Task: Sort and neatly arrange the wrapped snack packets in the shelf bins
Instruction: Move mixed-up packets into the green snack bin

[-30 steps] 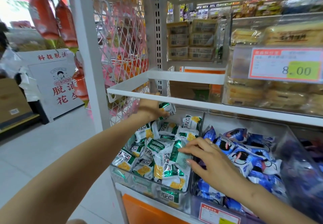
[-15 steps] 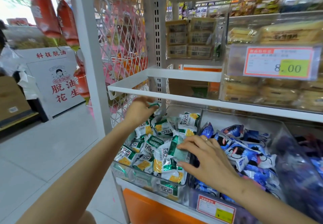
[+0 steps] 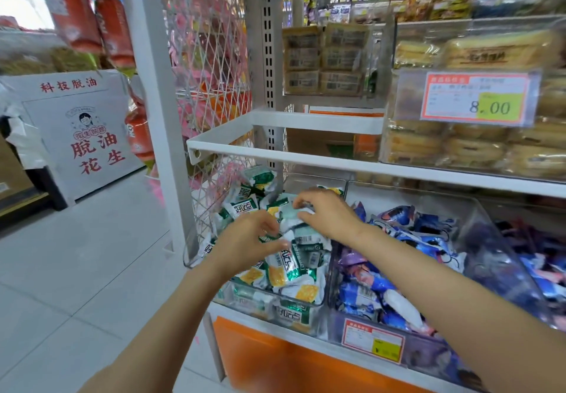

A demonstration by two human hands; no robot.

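The left bin point(image 3: 245, 297) on the shelf is holding a heap of green packets point(image 3: 288, 273). The left hand point(image 3: 245, 239) is pinching 1 at the top with curled fingers, and the right hand point(image 3: 327, 212) is gripping another just behind. Blue packets point(image 3: 398, 230) are filling the next bin point(image 3: 505, 258)

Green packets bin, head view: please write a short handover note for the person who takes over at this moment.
Left hand: fingers pinch a green packet on top of the pile.
Right hand: fingers pinch a second green packet, further back.
Things: green packets fill the left bin; blue packets fill the next bin.
Done: colours look separated by bin.
Left: both piles lie jumbled; line the packets up neatly.
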